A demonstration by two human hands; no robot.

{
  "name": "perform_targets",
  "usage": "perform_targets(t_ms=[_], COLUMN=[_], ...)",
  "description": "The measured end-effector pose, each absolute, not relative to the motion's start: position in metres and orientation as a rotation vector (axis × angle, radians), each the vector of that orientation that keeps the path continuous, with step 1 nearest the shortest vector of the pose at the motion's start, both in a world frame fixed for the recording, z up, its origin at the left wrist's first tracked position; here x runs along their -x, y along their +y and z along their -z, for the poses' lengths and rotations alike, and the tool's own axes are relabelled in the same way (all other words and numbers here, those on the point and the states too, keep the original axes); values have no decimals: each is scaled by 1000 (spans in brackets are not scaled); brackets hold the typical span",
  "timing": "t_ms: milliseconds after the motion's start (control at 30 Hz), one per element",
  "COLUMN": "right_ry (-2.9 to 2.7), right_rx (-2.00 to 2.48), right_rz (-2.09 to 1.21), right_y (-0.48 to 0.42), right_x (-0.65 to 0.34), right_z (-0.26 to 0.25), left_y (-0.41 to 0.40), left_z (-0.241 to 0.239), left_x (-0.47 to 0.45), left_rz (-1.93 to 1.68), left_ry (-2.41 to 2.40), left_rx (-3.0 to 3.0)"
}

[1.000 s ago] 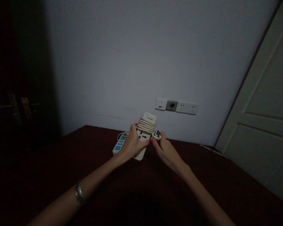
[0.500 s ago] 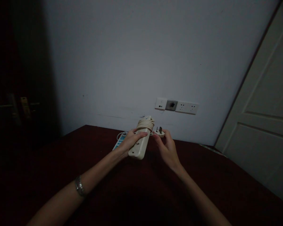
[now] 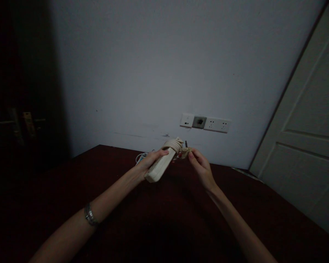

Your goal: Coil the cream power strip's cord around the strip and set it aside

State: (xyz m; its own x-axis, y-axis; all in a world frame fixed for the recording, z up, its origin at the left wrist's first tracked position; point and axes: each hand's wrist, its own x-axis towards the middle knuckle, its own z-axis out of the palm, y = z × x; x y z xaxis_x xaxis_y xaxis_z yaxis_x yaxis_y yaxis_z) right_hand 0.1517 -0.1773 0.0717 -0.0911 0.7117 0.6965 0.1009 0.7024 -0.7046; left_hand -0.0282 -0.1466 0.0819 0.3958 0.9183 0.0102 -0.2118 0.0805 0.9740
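My left hand (image 3: 148, 162) is closed round a cream power strip (image 3: 159, 168) held above the dark red table (image 3: 181, 219). The strip's own cord (image 3: 173, 144) is coiled tightly around its far end. My right hand (image 3: 200, 167) pinches the cord's plug (image 3: 185, 152) just right of the coil, prongs pointing up. A metal bracelet sits on my left wrist. Behind my left hand, a second strip's white cable (image 3: 139, 157) peeks out; that strip itself is almost hidden.
A row of wall sockets (image 3: 205, 124) is set low in the grey wall behind the table. A white door (image 3: 307, 138) stands at the right. A dark door with a handle (image 3: 24, 124) is at the far left.
The power strip has turned from face-on to side-on and tilted to the right in my left hand. My right hand has lifted the plug closer to the coil.
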Motion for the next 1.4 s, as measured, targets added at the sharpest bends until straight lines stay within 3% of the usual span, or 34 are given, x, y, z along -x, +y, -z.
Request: perform_targets(t_ms=[300,667,1400], right_ry=[-1894,-1986,-1887], right_rx=[848,821,870], right_rz=[-314,-432,-308], right_y=[-193,-205,-201], right_x=[-156,-157,-155], right_z=[-85,-89,-90], left_y=[-160,-151,-152], left_z=[-94,-93,-86], left_x=[37,45,39], left_rz=[-1027,-833,-801], left_ry=[879,666,557], left_rx=[-1473,-1399,-1237])
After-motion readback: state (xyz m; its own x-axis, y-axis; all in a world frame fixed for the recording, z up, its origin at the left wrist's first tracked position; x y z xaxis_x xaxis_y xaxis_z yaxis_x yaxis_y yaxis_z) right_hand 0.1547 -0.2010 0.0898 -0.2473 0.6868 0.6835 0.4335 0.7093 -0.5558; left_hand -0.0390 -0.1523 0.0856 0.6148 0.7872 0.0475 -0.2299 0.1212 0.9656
